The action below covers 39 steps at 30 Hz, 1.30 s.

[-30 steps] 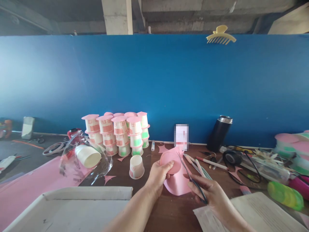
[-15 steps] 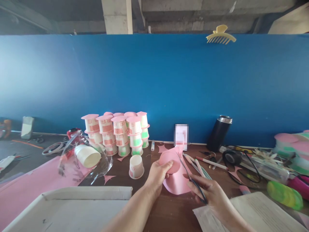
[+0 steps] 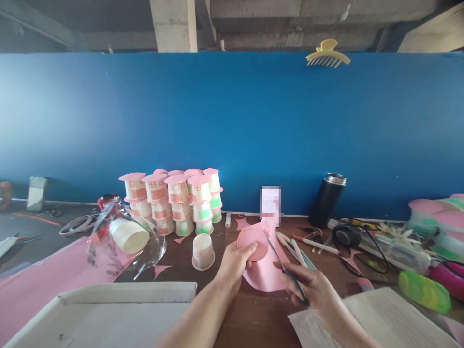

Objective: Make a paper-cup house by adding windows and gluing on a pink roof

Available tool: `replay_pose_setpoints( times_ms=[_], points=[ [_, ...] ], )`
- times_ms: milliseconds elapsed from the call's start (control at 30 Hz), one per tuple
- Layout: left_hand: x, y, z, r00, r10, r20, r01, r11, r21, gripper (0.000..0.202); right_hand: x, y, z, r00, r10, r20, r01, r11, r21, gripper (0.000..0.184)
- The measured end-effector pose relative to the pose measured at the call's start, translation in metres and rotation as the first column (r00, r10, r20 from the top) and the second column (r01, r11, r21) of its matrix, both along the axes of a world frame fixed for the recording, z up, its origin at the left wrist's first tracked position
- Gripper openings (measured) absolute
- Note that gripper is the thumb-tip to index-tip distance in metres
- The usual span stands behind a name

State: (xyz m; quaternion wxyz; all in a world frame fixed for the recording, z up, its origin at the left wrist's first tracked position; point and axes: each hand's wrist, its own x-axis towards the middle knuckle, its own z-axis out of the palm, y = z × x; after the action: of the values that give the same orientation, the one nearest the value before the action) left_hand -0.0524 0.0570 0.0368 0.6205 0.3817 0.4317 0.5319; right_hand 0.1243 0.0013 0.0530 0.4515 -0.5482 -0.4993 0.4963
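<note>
Left fingers (image 3: 250,249) pinch a pink disc (image 3: 253,235); right fingers (image 3: 303,273) hold scissors (image 3: 297,286).

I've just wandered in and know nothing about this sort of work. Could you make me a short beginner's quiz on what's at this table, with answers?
1. What does the right hand have in its grip?
2. True or false: the single cup just left of the left hand stands with its wide rim down.
3. Fill in the colour: the stacked cups farther left have flat ____ tops.

Key:
1. Scissors.
2. True.
3. Pink, like the sheet in the left hand.
</note>
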Motion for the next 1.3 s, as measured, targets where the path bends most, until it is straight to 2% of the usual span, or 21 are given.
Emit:
replay_pose_setpoints(
  times_ms=[200,400,633,900,1300],
  points=[
    [-0.001,0.0,0.0,1.0,0.001,0.004,-0.001,1.0,-0.001,0.037,0.002,0.002,-0.006,0.997,0.057,-0.049,-0.059,0.998,-0.037,0.052],
    [-0.002,0.0,-0.001,1.0,0.007,0.015,-0.007,1.0,-0.008,0.038,-0.002,-0.001,0.001,0.999,0.019,-0.035,-0.02,0.999,-0.048,0.054],
    [-0.003,0.002,-0.001,1.0,0.005,0.017,-0.005,1.0,0.013,0.037,0.002,0.001,-0.003,0.998,0.054,-0.033,-0.055,0.998,-0.032,0.056],
    [-0.003,0.002,-0.003,1.0,0.002,-0.028,-0.001,0.999,0.051,0.035,-0.003,-0.002,0.006,0.999,0.04,-0.015,-0.04,0.999,-0.032,0.052],
    [0.0,-0.003,-0.003,0.996,-0.038,-0.08,0.044,0.997,0.067,0.036,0.004,0.001,-0.002,0.997,0.068,0.026,-0.067,0.997,-0.034,0.061]
  ],
)
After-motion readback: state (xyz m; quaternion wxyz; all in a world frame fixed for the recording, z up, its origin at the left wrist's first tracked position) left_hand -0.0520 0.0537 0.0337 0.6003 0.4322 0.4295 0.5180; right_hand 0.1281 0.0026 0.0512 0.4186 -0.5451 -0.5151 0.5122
